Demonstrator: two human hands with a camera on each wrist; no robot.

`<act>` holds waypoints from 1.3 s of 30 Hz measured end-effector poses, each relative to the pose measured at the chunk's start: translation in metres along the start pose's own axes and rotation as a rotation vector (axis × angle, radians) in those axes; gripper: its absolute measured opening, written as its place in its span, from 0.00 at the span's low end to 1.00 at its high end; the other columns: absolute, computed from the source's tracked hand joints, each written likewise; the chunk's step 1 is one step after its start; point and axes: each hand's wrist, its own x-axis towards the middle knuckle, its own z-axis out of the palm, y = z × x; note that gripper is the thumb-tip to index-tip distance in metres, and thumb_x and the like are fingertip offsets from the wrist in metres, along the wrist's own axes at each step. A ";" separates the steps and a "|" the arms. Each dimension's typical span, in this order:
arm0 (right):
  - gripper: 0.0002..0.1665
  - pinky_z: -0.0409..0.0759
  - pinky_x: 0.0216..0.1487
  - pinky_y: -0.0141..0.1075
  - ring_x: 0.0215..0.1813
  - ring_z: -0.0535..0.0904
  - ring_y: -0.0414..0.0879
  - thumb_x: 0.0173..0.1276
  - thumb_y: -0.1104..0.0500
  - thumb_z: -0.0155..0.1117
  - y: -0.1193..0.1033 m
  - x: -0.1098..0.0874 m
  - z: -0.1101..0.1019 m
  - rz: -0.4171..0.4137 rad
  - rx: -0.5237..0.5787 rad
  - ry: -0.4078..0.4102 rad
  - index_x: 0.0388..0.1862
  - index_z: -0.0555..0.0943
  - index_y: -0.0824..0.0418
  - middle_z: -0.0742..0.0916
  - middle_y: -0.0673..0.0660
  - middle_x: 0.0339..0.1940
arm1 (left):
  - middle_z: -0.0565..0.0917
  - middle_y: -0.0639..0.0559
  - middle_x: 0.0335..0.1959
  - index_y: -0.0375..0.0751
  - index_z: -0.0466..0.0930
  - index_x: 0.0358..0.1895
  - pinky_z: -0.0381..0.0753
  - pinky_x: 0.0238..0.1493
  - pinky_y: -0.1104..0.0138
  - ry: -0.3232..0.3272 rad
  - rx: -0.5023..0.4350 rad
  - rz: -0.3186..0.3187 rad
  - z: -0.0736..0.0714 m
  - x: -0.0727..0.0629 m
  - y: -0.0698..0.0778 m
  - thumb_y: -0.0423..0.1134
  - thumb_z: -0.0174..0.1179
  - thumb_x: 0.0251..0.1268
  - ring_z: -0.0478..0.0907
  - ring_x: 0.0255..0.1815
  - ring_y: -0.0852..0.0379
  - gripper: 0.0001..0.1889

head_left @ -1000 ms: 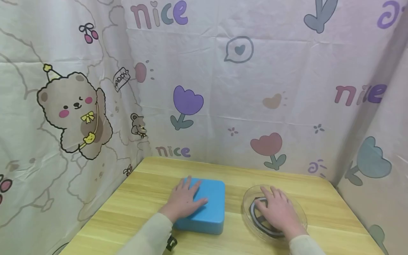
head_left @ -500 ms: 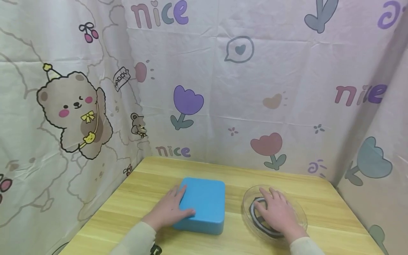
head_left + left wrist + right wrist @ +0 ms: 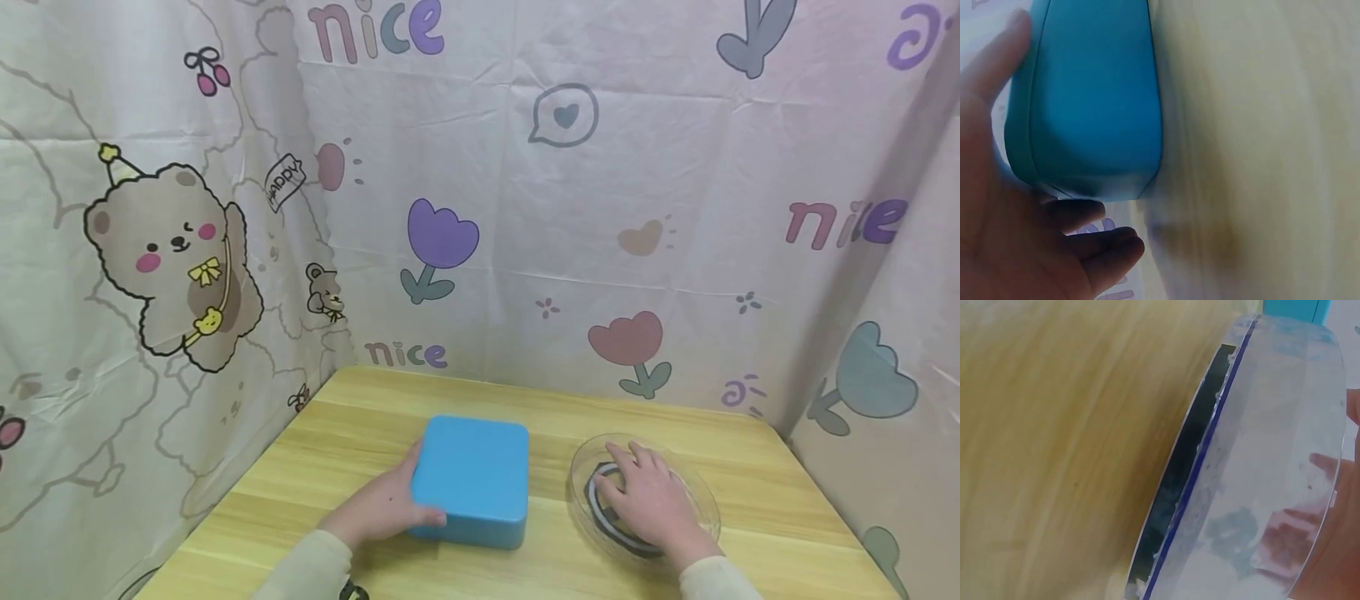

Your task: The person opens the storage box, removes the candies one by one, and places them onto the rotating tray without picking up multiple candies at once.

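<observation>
A blue rounded square box (image 3: 472,467) sits on the table. My left hand (image 3: 386,500) is at its left side. The thumb touches the box's front edge, while the other fingers reach along the left side. In the left wrist view, several fingers (image 3: 1094,250) bend loosely beside the box's corner. To the right stands a round clear container (image 3: 587,457) with a dark and pale grey ring-shaped item (image 3: 595,500) in it. My right hand (image 3: 652,500) lies over its top with fingers spread. The right wrist view shows the container's clear wall, with a blue line around it.
The wood-grain table (image 3: 360,425) has a gap of bare surface between box and container. Printed cloth (image 3: 510,192) hangs behind the table and on both sides. A small black object (image 3: 354,592) shows at the left sleeve. A thin dark cable (image 3: 138,583) lies at the lower left.
My left hand has slid off the top of the blue box to its left side. The right hand stays over the clear container, and both objects keep their places.
</observation>
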 end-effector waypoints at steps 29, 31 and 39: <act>0.39 0.63 0.66 0.68 0.74 0.63 0.67 0.74 0.37 0.58 -0.069 0.042 0.010 -0.162 0.076 -0.044 0.76 0.69 0.56 0.71 0.68 0.74 | 0.67 0.28 0.72 0.31 0.41 0.81 0.65 0.63 0.33 -0.042 -0.099 0.000 0.005 -0.003 -0.013 0.61 0.79 0.44 0.70 0.67 0.31 0.70; 0.38 0.65 0.66 0.67 0.73 0.64 0.67 0.74 0.38 0.59 -0.079 0.047 0.011 -0.173 0.084 -0.049 0.76 0.70 0.56 0.72 0.67 0.73 | 0.67 0.29 0.72 0.32 0.42 0.81 0.65 0.63 0.32 -0.040 -0.105 0.003 0.006 -0.003 -0.012 0.61 0.79 0.43 0.70 0.67 0.31 0.70; 0.40 0.63 0.70 0.61 0.75 0.64 0.62 0.74 0.36 0.56 -0.121 0.070 0.018 -0.200 0.095 -0.128 0.77 0.68 0.55 0.71 0.62 0.75 | 0.69 0.31 0.71 0.35 0.43 0.82 0.66 0.62 0.32 -0.045 -0.107 -0.001 0.008 -0.001 -0.010 0.63 0.78 0.44 0.72 0.66 0.33 0.69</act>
